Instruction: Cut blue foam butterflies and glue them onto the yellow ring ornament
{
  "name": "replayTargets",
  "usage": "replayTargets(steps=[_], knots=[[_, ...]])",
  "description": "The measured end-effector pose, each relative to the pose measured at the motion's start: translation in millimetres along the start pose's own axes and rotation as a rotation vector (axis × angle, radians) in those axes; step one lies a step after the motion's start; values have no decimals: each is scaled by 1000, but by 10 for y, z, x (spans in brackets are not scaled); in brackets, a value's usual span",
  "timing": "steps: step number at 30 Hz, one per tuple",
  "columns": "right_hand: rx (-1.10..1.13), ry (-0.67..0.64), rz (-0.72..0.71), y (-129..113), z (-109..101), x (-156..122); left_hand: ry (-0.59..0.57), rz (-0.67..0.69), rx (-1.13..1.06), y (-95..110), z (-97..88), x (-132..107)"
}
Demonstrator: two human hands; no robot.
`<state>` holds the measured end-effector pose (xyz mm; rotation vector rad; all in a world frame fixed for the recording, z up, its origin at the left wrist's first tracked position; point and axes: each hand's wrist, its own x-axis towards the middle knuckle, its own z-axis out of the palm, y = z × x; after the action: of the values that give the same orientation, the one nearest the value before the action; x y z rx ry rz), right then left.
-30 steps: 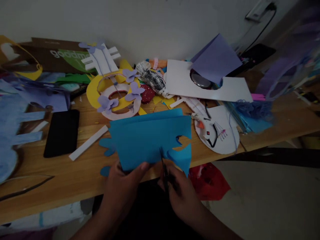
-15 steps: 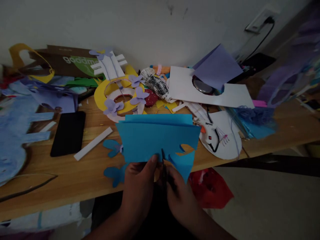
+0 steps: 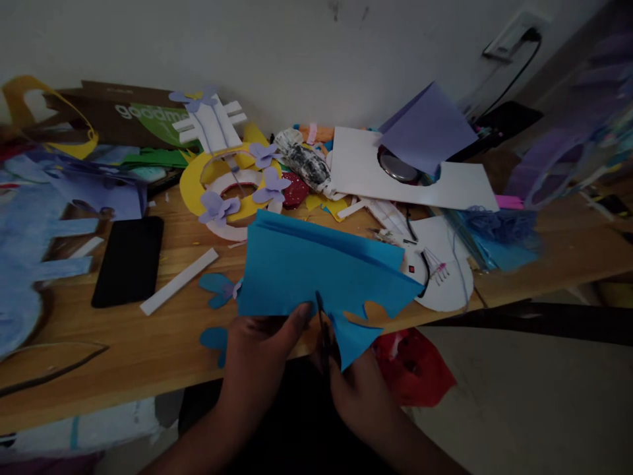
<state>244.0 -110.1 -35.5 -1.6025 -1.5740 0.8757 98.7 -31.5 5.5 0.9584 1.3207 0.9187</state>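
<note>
A folded sheet of blue paper is held up over the table's front edge, with pieces cut out of its lower right side. My left hand pinches its lower left edge, thumb on top. Dark scissors are in my right hand, their blades pointing up at the paper's lower edge beside my left thumb. A cut flap of the paper hangs down over my right fingers, which it partly hides. Left of my left hand lie two blue paper cutouts, one with a purple piece on it.
On the wooden table lie a black phone and a white paper strip. Behind are a yellow ring with purple paper flowers, white board and folded purple paper. Something red lies below the edge.
The blue paper has turned clockwise, its right end dipping and shifting right. My left hand has moved slightly left. The cut flap now hangs lower, apart from the rest of the sheet.
</note>
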Motion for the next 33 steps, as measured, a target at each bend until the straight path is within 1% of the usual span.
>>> replayTargets(steps=[5,8,10,12,15,17,18,20,23,25,28,31,33], knots=[[-40,-8,-41,-51,-34,44,-41,41,103,103,-96,34],[-106,-8,-2,-42,-49,32,-70,65,174,161,-170,77],[-128,-8,33,-24,-46,16,-113,76,206,190,-204,108],[-137,-7,50,-2,-34,-1,-186,83,190,205,-210,129],[-166,-6,61,27,-18,-19,-312,74,73,197,-168,126],[-195,-12,55,33,-23,-20,-352,58,29,188,-131,108],[-209,-17,51,32,-31,-18,-348,54,34,187,-119,99],[-224,-32,52,24,-53,-11,-300,61,108,194,-116,84],[-217,-48,87,18,-81,-5,-212,77,339,214,-158,72],[-212,-53,107,21,-89,-5,-190,98,465,228,-198,71],[-171,-77,119,15,-93,-10,-207,117,533,263,-247,84],[-127,-99,129,-9,-100,-17,-281,134,538,312,-268,114],[-133,-88,128,-25,-103,-16,-328,158,515,332,-265,137]])
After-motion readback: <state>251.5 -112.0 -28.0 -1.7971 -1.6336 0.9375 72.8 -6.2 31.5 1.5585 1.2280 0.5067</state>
